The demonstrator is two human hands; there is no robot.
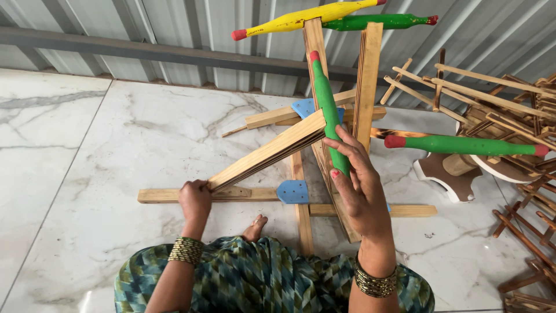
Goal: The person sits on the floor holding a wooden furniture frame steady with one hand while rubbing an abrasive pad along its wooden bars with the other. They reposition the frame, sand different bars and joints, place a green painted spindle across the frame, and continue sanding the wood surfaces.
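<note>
The right hand (360,188), fingers half curled, hides the lower end of the green rod (327,110) it grips; the left hand (195,201) clasps the slanted wooden slat (269,152).

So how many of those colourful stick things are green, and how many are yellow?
Green sticks: 3. One is in the right hand, at; one lies up top; one is off to the right.
Yellow sticks: 1, up top.
Total: 4.
The left hand holds a wooden slat bundle, not a stick.
</note>
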